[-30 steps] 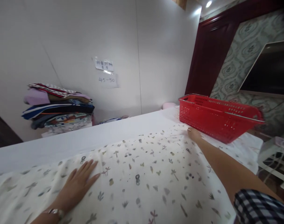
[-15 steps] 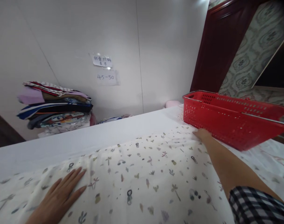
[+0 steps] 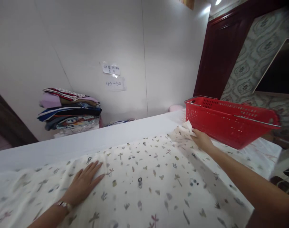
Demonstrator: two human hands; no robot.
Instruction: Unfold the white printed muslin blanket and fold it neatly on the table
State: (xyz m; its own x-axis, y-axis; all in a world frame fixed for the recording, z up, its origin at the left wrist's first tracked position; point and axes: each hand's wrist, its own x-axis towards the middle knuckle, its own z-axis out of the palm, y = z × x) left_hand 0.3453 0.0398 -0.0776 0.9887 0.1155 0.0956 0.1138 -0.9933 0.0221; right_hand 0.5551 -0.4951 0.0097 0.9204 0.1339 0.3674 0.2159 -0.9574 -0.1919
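A white cloth printed with small plants and animals (image 3: 146,177) lies spread over the white table (image 3: 87,144). My left hand (image 3: 84,182) rests flat on it at the lower left, fingers stretched out, a bracelet on the wrist. My right hand (image 3: 201,139) reaches to the cloth's far right corner, just in front of the red basket (image 3: 230,122). Its fingers are closed on that corner, which is lifted a little off the table.
A stack of folded fabrics (image 3: 69,110) sits against the white wall at the back left. Two paper notes (image 3: 112,76) are stuck on the wall. A dark red door (image 3: 218,53) and patterned wallpaper stand at the right.
My right hand has closed on the cloth's far corner and raised it beside the basket. My left hand stays flat on the cloth.
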